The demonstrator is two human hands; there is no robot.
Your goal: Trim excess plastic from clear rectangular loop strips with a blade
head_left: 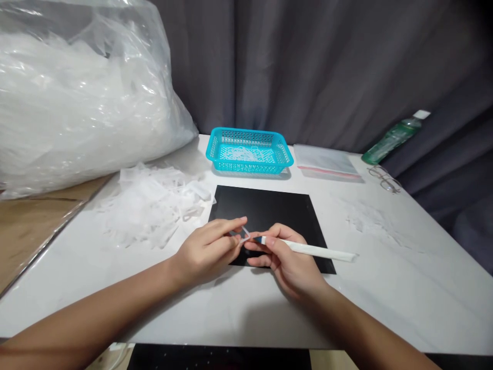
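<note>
— Film: where is it?
— A small clear plastic piece (243, 235) sits pinched in the left hand (208, 252), over the black mat (269, 210).
— And the right hand (287, 259)?
— Closed around a white-handled tool (319, 250), tip touching the piece.
— Around them?
— Plastic scraps (150, 205) left, teal basket (248, 150) behind, bottle (395, 136) far right.

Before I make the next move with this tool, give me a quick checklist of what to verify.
1. Left hand pinches the small clear piece: ok.
2. Right hand grips the white tool: ok.
3. Tool tip meets the piece: ok.
4. Work sits over the black mat: ok.
5. Blue basket within reach behind the mat: ok.
6. Piece undamaged: cannot tell, too small.
</note>
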